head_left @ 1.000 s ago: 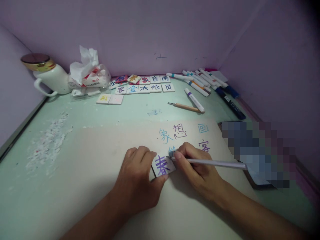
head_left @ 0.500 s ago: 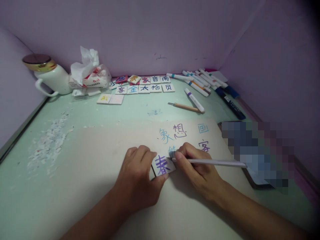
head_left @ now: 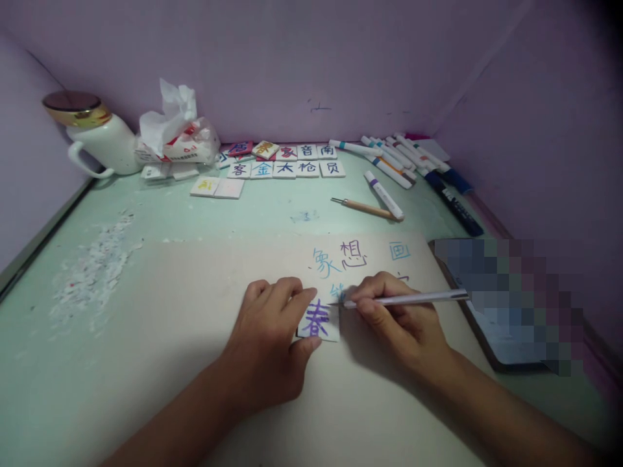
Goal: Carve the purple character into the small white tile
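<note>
Your left hand (head_left: 272, 344) pinches the tile (head_left: 318, 321) flat on the paper (head_left: 195, 311); your right hand (head_left: 399, 324) grips the pen (head_left: 403, 299), tip at the tile's top edge. Keep the tile pinned and strokes light.

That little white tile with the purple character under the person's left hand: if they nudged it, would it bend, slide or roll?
The tile looks like a flat, stiff slab, so it probably would not bend or roll. It lies flat on the beige sheet, and the left hand pins it, which hints it could slide. The similar tiles look thin, so likely light, perhaps chippable.
</note>
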{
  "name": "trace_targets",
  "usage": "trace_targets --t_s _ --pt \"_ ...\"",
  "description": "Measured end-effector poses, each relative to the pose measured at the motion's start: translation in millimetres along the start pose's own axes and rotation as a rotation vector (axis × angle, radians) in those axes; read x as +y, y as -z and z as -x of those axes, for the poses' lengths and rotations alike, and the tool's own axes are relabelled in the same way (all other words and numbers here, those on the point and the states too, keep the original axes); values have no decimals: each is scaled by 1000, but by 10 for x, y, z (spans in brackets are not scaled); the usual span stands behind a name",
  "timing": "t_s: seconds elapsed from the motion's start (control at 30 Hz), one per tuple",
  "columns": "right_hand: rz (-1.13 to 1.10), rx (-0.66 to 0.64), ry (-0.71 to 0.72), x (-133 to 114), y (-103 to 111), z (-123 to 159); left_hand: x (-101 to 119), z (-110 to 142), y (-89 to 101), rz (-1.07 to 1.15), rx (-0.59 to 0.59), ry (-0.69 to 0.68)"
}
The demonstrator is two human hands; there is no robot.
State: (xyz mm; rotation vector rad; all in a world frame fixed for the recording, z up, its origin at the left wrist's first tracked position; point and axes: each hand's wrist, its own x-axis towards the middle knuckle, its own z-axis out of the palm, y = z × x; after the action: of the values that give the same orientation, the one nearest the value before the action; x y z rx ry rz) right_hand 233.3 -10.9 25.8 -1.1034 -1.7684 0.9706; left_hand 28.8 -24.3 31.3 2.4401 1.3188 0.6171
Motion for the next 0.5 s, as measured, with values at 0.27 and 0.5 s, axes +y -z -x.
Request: trace_targets --t_s 0.27,0.5 --pt "117 -46 99 -77 -33 -63 10 -28 46 21 -81 1" --pt "134 -44 100 -76 -51 -58 16 -35 53 33 -77 9"
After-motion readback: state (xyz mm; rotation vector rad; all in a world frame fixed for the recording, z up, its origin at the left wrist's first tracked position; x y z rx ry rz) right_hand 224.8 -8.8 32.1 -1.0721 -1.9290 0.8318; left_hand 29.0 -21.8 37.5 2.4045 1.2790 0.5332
